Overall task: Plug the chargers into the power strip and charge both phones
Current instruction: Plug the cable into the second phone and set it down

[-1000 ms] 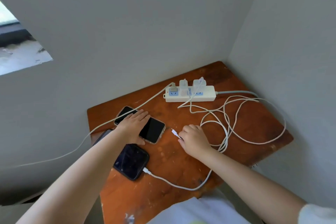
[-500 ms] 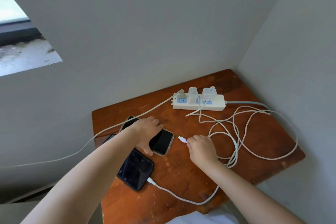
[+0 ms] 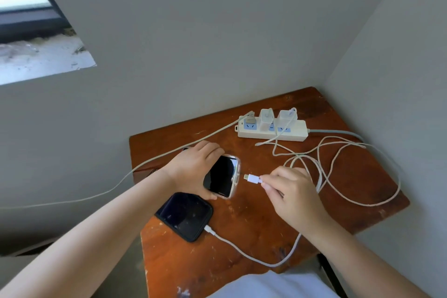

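Reddish-brown wood, scuffed and scratched, is forming the tabletop [image 3: 254, 225] wedged into a corner of grey walls. At about one o'clock on it, a white power strip [image 3: 272, 134] is lying flat with two white chargers [image 3: 277, 117] standing plugged into its sockets, and a loose tangle of white cable [image 3: 338, 172] is sprawling toward three o'clock.

Near the centre, the left hand [image 3: 193, 172] is gripping a clear-cased phone [image 3: 222, 176], fingers clenched over its far edge and thumb against its near edge, so that the phone is tilting up with its dark screen facing the person. The right hand [image 3: 292, 193] is at three o'clock of that phone, its thumb and forefinger pinching the white cable connector [image 3: 251, 178] by its back end. The metal tip is pointing at the phone's near short edge, just beside it and not touching.

At seven o'clock of the held phone, a black phone [image 3: 186, 215] is lying flat, screen dark, with a second white cable [image 3: 254, 256] plugged into its bottom end and curving off under the right forearm.
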Tool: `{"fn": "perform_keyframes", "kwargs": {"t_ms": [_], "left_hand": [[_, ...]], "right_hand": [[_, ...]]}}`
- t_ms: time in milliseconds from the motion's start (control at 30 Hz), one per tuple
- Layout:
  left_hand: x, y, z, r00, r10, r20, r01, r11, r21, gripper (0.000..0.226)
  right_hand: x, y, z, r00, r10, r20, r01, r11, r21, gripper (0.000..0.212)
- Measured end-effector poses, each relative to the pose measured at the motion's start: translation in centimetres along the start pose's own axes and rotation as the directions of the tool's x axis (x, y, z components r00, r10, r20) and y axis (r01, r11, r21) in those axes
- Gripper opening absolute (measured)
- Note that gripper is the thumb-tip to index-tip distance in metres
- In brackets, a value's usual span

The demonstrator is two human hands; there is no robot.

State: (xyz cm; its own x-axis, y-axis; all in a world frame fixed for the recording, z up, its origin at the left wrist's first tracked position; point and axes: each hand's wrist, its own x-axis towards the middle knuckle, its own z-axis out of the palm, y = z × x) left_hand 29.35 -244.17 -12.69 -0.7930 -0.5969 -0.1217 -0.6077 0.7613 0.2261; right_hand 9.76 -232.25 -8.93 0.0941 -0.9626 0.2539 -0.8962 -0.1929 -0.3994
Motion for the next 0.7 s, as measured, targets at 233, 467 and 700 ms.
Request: {"fn": "perform_keyframes", "kwargs": {"t_ms": [233, 467, 700], "left_hand": [[-0.8, 0.2, -0.2, 0.998, -0.058, -0.019, 0.057, 0.997, -0.058, 0.097], [-0.7, 0.6, 0.0, 0.995, -0.084, -0.055, 0.077, 0.991, -0.107, 0.097], [-0.4, 0.9, 0.5, 0.998, -0.044, -0.048, 0.039, 0.996, -0.085, 0.095]], "right_hand": [[1.2, -1.8, -2.1, 0.991, -0.057, 0.123, 0.071, 0.991, -0.111, 0.014], [1.1, -2.2, -1.2, 0.992, -0.007, 0.124, 0.02, 0.995, -0.096, 0.014], [1.4, -2.0, -1.0, 0.988, -0.018, 0.156, 0.032, 0.996, -0.087, 0.009]]}}
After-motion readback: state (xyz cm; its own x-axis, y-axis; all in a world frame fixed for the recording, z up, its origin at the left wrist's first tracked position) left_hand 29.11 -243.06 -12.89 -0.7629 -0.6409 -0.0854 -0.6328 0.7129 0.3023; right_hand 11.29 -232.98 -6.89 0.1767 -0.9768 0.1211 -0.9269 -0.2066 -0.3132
